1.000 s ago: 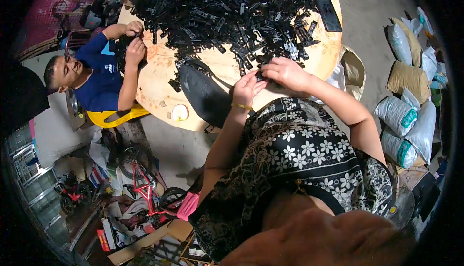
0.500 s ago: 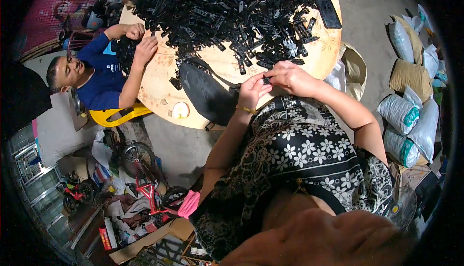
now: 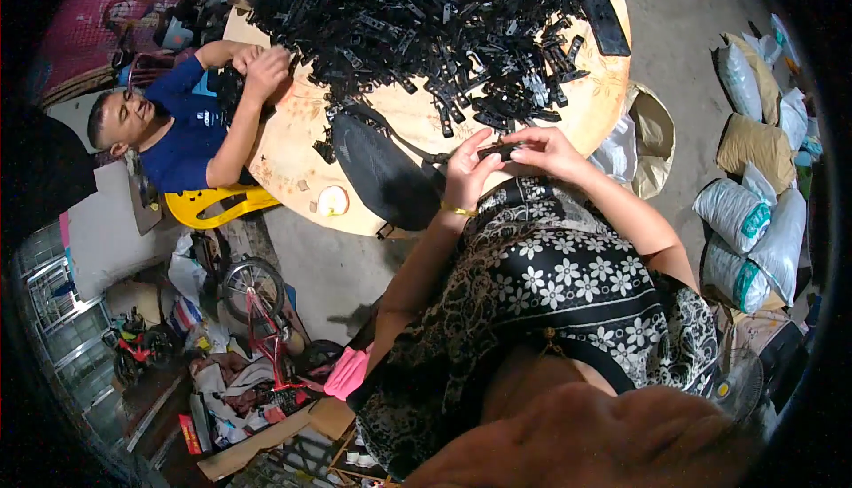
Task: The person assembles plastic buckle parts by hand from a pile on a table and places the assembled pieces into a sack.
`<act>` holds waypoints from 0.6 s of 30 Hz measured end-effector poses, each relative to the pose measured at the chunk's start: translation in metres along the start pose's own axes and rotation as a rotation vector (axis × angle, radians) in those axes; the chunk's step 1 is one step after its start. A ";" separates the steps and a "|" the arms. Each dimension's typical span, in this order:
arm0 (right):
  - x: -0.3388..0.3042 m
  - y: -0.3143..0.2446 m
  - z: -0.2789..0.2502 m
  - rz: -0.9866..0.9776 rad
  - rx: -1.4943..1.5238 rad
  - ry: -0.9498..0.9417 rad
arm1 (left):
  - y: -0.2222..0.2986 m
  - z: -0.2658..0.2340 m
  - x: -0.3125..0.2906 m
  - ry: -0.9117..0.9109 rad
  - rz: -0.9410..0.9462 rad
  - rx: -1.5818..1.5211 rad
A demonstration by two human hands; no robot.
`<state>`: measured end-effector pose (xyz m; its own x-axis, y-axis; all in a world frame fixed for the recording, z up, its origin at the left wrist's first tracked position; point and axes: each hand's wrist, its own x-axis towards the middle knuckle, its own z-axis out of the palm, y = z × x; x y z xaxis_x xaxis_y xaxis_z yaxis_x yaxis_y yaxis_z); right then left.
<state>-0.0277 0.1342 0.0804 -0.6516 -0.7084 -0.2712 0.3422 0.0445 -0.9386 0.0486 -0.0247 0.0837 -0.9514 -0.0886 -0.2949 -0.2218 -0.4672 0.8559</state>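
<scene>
At the table's near edge, a small, elongated black plastic part (image 3: pixel 499 152) is held between my two hands. My left hand (image 3: pixel 465 171) pinches its left end with thumb and fingers. The right end sits in the fingertips of my right hand (image 3: pixel 548 151). Just beyond my hands lies a big heap of similar black plastic parts (image 3: pixel 390 31), several of them strewn along its near side. A dark mesh bag (image 3: pixel 382 169) with a strap rests left of my left hand, overhanging the table edge. Fine details of the held part are too small to make out.
The round wooden table (image 3: pixel 297 173) carries a phone (image 3: pixel 605 22) at right and a cut apple (image 3: pixel 333 200) at left. A co-worker (image 3: pixel 186 129) sits at the left, hands by the heap. An open sack (image 3: pixel 655 137) stands right; stuffed sacks (image 3: pixel 741 213) lie farther right.
My hands have moved slightly apart, and the black part now shows lengthwise between them. The co-worker's nearer hand has shifted up toward the heap.
</scene>
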 end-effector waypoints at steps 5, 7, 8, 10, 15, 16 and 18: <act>-0.014 0.018 -0.011 0.064 0.072 0.020 | -0.018 0.002 0.000 -0.057 -0.148 -0.062; -0.021 0.020 -0.013 0.071 0.046 0.086 | -0.031 -0.001 0.003 -0.133 -0.174 -0.024; -0.027 0.016 -0.019 0.132 0.024 0.083 | -0.037 -0.001 0.006 -0.179 -0.190 -0.045; -0.044 0.018 -0.045 0.199 -0.175 0.050 | -0.039 -0.006 0.015 -0.094 -0.144 0.264; -0.070 0.003 -0.074 0.287 -1.081 0.035 | -0.015 -0.046 0.048 0.423 0.351 1.373; -0.071 0.008 -0.076 0.314 -1.143 0.062 | -0.011 -0.050 0.054 0.423 0.301 1.415; -0.071 0.022 -0.082 0.271 -1.215 0.103 | -0.015 -0.058 0.063 0.420 0.256 1.453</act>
<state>-0.0289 0.2431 0.0611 -0.7268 -0.5185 -0.4504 -0.3364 0.8405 -0.4247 0.0039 -0.0741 0.0277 -0.9236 -0.3814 0.0391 -0.3149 0.8129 0.4899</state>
